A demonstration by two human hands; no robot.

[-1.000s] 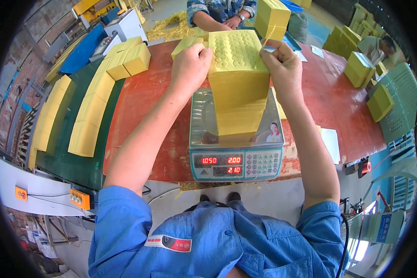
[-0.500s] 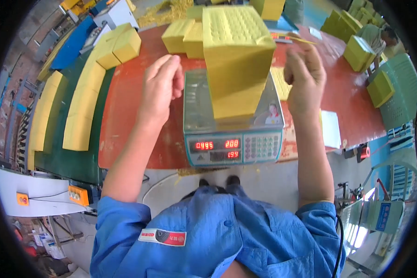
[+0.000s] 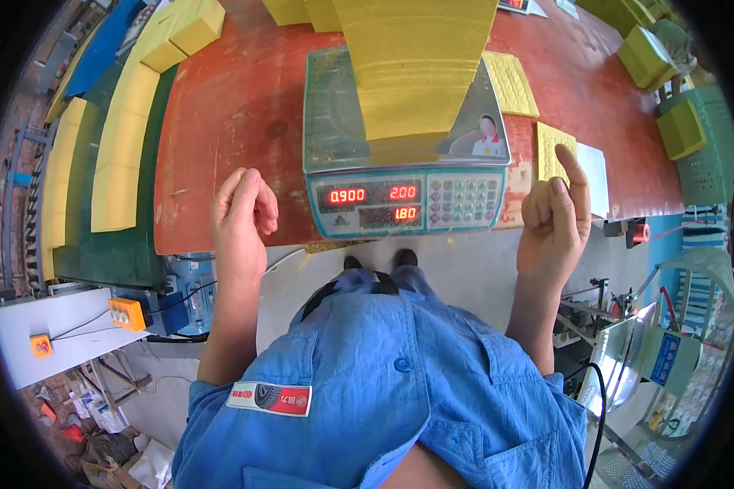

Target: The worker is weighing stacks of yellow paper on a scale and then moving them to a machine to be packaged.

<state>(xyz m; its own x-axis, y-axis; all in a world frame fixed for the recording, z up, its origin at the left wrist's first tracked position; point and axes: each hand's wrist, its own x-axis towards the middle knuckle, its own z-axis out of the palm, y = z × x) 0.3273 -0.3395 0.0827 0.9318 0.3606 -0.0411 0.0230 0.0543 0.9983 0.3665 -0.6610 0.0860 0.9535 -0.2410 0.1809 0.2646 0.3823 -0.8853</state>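
Observation:
On a teal-edged digital scale (image 3: 324, 204) with red lit figures stands a tall stack of yellow paper sheets (image 3: 412, 73); its top runs out of view. My left hand (image 3: 243, 218) hovers left of the scale, near the table's front edge, its fingers curled in with nothing visible in them. Off the scale's right side, my right hand (image 3: 553, 224) has its index finger raised and the other fingers bent, holding nothing I can see. That raised finger overlaps a small embossed yellow sheet (image 3: 552, 145) on the table. Neither hand touches the stack.
A worn red table (image 3: 228, 106) carries the scale. Another yellow sheet (image 3: 510, 85) and a white paper (image 3: 597, 175) lie to its right. Rows of yellow blocks (image 3: 126, 155) line a green surface (image 3: 151, 220) at left. A person (image 3: 675, 45) is at the far right.
Both my hands have drawn back from beside the stack toward me, and lower in view. The view has shifted, so scale and stack sit higher. The scale's lit figures have changed.

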